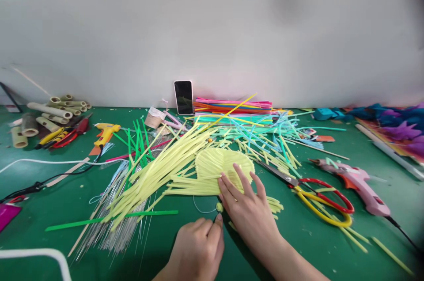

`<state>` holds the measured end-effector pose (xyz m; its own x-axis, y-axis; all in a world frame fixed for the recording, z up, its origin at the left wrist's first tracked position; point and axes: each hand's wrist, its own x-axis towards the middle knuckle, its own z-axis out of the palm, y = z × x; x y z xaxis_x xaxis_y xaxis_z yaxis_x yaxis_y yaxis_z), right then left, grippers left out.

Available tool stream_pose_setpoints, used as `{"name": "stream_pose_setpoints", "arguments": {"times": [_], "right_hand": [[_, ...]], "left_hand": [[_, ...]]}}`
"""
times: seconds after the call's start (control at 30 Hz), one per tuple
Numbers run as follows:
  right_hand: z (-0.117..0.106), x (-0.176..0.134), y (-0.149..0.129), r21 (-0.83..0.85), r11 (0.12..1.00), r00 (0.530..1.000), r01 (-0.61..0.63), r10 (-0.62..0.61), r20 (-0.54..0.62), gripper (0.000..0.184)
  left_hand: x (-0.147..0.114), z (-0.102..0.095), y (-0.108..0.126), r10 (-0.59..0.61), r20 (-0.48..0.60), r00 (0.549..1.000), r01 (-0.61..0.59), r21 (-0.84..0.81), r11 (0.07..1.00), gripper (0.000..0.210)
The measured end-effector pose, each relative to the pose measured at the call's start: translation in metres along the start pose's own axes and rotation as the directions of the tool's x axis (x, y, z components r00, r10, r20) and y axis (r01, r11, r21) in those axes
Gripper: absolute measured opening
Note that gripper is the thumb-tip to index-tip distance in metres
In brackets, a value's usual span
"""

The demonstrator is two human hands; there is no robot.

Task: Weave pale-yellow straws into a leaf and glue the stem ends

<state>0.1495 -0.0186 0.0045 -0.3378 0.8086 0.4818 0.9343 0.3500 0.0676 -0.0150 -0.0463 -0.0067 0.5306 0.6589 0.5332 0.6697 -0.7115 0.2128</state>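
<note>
A pale yellow heart- or leaf-shaped piece of fuzzy pipe cleaners [212,161] lies flat on the green table. My right hand [247,210] is open, its spread fingers pressing on the lower right of this piece. Nearer to me, my left hand [198,245] is closed; a small dark tip shows at its thumb, but most of what it holds is hidden. Just beyond that tip sits a small yellow-green fuzzy ball [219,206], with a thin wire loop [202,211] curving away to its left. Loose yellow pipe cleaners [165,157] fan out left of the piece.
Scissors [323,201] and a pink glue gun [359,184] lie at right. Bare wires [115,223], a yellow glue gun [105,134], pliers [71,134] and bamboo tubes [54,115] are at left. A phone [183,97] leans against the white partition [212,42] beside coloured pipe cleaners [232,106].
</note>
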Motion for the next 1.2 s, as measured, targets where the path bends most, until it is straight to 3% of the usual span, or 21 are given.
{"name": "stream_pose_setpoints", "arguments": {"times": [0.33,0.43,0.57,0.63,0.8,0.97,1.2], "right_hand": [[-0.003,-0.007,0.002,0.096,0.994,0.998,-0.043,0.039,0.038,0.035],[-0.022,-0.002,0.012,0.247,0.969,0.996,-0.016,-0.006,0.089,0.029],[-0.054,-0.004,0.028,0.407,0.906,0.982,-0.118,0.047,0.182,0.009],[-0.062,-0.010,0.034,0.438,0.880,0.962,-0.182,0.066,0.266,0.008],[-0.059,-0.019,0.034,0.465,0.848,0.906,-0.254,0.040,0.422,0.009],[-0.059,-0.017,0.029,0.475,0.842,0.920,-0.257,0.063,0.386,0.010],[-0.056,-0.024,0.027,0.441,0.866,0.918,-0.235,0.048,0.394,0.008]], "left_hand": [[0.001,-0.002,-0.004,0.016,0.041,0.999,-0.015,-0.026,1.000,0.025],[0.003,-0.006,-0.008,0.001,0.047,0.999,0.003,-0.092,0.996,0.022],[0.010,-0.019,-0.020,-0.074,-0.010,0.997,0.072,-0.136,0.988,0.018],[0.015,-0.026,-0.028,-0.104,-0.034,0.994,0.100,-0.115,0.988,0.017],[0.021,-0.030,-0.042,-0.121,-0.023,0.992,0.120,-0.058,0.991,0.016],[0.019,-0.023,-0.039,-0.112,0.102,0.989,0.123,-0.109,0.986,0.017],[0.019,-0.024,-0.033,-0.111,0.128,0.985,0.131,-0.159,0.978,0.017]]}}
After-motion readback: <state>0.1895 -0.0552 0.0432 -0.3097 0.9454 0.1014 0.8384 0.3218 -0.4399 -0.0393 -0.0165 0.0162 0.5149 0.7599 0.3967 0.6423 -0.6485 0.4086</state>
